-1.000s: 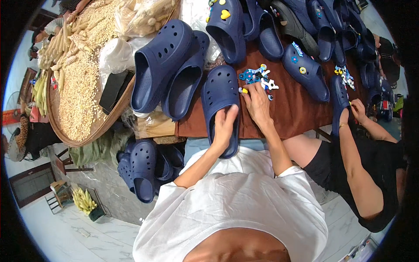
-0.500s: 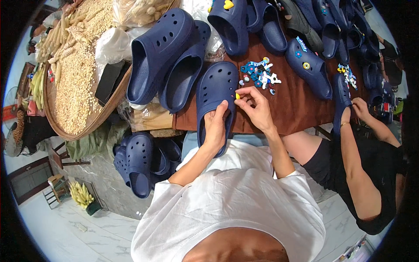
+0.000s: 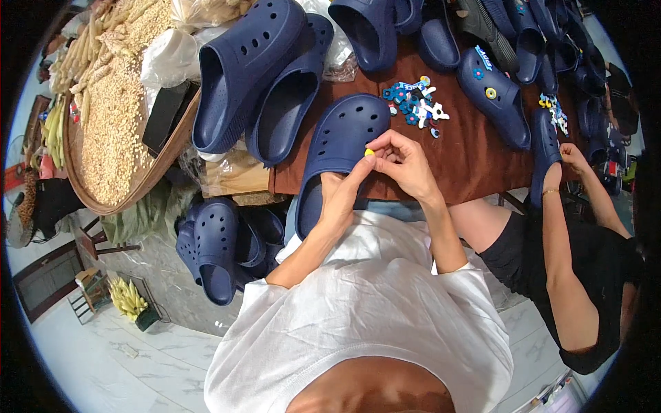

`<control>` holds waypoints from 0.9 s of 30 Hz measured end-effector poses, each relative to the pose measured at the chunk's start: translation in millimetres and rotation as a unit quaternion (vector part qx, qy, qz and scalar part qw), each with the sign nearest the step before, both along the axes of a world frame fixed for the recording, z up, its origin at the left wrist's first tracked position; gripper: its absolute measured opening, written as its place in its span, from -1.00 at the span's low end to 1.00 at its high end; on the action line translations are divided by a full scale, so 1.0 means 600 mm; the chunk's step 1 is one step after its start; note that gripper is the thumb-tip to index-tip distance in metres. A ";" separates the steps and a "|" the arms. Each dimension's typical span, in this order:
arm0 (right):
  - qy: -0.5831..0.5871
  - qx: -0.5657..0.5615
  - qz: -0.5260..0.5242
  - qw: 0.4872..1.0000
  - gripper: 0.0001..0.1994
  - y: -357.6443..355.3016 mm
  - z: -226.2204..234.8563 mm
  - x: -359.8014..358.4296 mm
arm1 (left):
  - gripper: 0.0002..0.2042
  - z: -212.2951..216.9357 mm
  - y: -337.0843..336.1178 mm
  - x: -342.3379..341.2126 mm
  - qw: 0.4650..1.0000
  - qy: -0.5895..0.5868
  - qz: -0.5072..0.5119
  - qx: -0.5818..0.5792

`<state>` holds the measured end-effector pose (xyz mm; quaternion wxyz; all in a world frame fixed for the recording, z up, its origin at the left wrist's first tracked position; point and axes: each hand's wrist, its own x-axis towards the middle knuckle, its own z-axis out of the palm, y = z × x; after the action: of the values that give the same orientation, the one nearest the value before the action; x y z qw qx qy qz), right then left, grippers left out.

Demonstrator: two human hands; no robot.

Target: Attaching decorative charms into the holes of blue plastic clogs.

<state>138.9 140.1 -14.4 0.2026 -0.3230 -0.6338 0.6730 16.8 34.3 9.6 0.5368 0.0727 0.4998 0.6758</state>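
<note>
A navy clog [image 3: 348, 131] with round holes lies at the front edge of the brown cloth, toe pointing away and tilted right. My left hand [image 3: 339, 196] grips it, fingers inside the opening and partly hidden, thumb along its right side. Between the thumb and fingertips of my right hand [image 3: 405, 162] is a small yellow shoe charm [image 3: 369, 153], held against the clog's right side near my left thumb. Just beyond my right hand sits a pile of blue, white and yellow charms [image 3: 416, 103].
More navy clogs [image 3: 286, 117] stand left of the cloth [image 3: 475, 172], others at the back; one decorated clog [image 3: 492, 96] lies to the right. A round basket rim [image 3: 131, 203] holds corn kernels. At right, a co-worker's hand [image 3: 573, 157] works at another clog [image 3: 544, 148].
The clog's toe has swung to the right in my left hand. My right hand has brought the yellow charm slightly left, onto the clog's side by my left thumb.
</note>
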 end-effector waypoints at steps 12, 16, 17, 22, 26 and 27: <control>0.033 -0.053 -0.014 0.998 -0.78 -0.005 0.002 0.014 | -0.60 -0.027 0.001 0.016 0.999 0.020 0.029 -0.040; 0.041 -0.121 -0.018 0.992 -0.80 -0.001 -0.014 0.016 | -0.54 -0.016 0.001 0.020 0.998 0.039 0.032 -0.044; 0.041 -0.121 -0.017 0.992 -0.80 -0.001 -0.017 0.015 | -0.54 -0.019 0.001 0.018 0.998 0.039 0.032 -0.044; 0.049 -0.115 -0.038 0.992 -0.86 -0.005 -0.025 0.015 | -0.61 -0.020 -0.003 0.019 0.997 0.051 0.047 -0.038; 0.039 -0.113 -0.047 0.992 -0.88 -0.015 -0.021 0.013 | -0.62 -0.019 -0.010 0.021 0.995 0.081 0.046 -0.017; 0.050 -0.107 -0.043 0.992 -0.87 -0.015 -0.023 0.014 | -0.56 -0.025 -0.014 0.020 0.996 0.079 0.028 -0.027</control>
<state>147.6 130.8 -27.9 0.2276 -0.3355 -0.5328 0.7428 28.9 26.1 -5.5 0.4786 0.0973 0.5607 0.6686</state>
